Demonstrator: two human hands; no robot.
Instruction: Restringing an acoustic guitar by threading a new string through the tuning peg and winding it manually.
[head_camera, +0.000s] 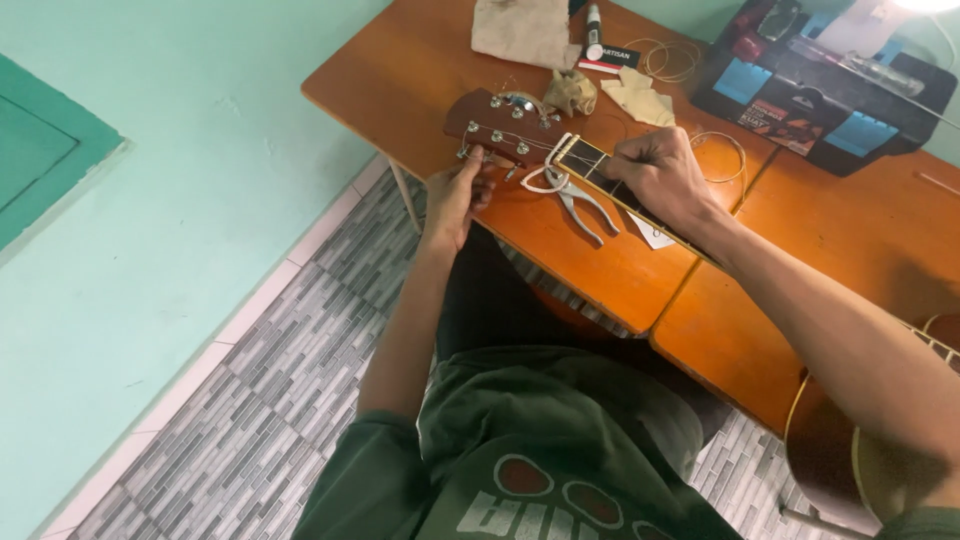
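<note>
The guitar headstock (492, 125) is laid flat near the left corner of the orange wooden bench (400, 75), its end overhanging the edge just enough that the tuning pegs on the lower side can be reached from below. There the left hand (455, 200) is brought up from beneath the bench edge, and its fingers (477, 170) are pinched on one of those pegs, a grip suited to turning it. Just to the right, a pair of pliers with pale handles (575, 195) is left lying on the bench against the neck, within easy reach of either hand. Further right, the guitar neck (590, 160) is pressed down by the right hand (660, 180), whose fingers are curled together over the fretboard close to the nut; whether a string is held beneath them cannot be told. By this hold the neck is kept steady while the peg is handled. Behind, a crumpled cloth (520, 30), loose coils of string (670, 60) and a black tool case (820, 90) are set back along the far side, out of the working area. The guitar body (830, 440) hangs off the bench at the lower right.
</note>
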